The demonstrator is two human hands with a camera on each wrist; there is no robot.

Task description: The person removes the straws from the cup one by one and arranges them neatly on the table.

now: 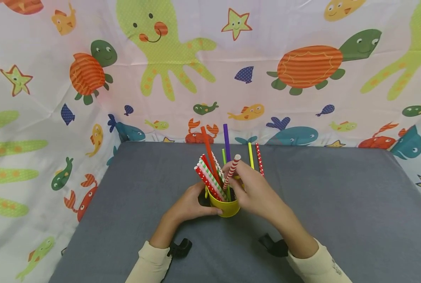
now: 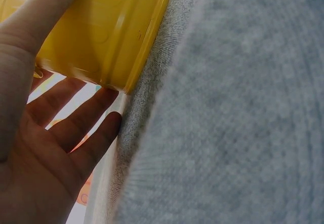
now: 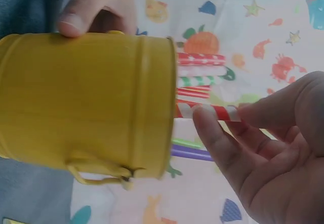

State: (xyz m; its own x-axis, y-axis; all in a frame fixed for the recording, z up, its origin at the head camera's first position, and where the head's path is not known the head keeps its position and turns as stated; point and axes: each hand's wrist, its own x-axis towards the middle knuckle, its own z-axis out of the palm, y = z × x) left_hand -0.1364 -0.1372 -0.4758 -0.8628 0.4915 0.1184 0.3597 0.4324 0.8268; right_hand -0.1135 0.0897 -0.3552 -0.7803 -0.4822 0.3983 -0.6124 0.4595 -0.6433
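A small yellow bucket (image 1: pixel 229 210) stands upright on the grey cloth, with several paper and plastic straws leaning in it. My left hand (image 1: pixel 187 204) holds its left side. In the left wrist view, the thumb lies across the bucket wall (image 2: pixel 106 31) and the fingers of that hand (image 2: pixel 55 117) curve round the other side. With thumb and fingertips, my right hand (image 1: pixel 258 192) pinches a red-and-white striped straw (image 1: pixel 231 169). The right wrist view shows the striped straw's (image 3: pixel 223 113) lower end inside the bucket rim, hidden by the wall. A green-striped straw (image 1: pixel 208 173) leans to the left.
Beyond my right hand lie a yellow straw (image 1: pixel 251 155) and a red dotted straw (image 1: pixel 260 159), partly hidden by it. A purple straw (image 1: pixel 226 141) rises behind the bucket. Grey cloth (image 1: pixel 143 177) covers the table, and a sea-animal curtain (image 1: pixel 231 90) hangs at its back edge.
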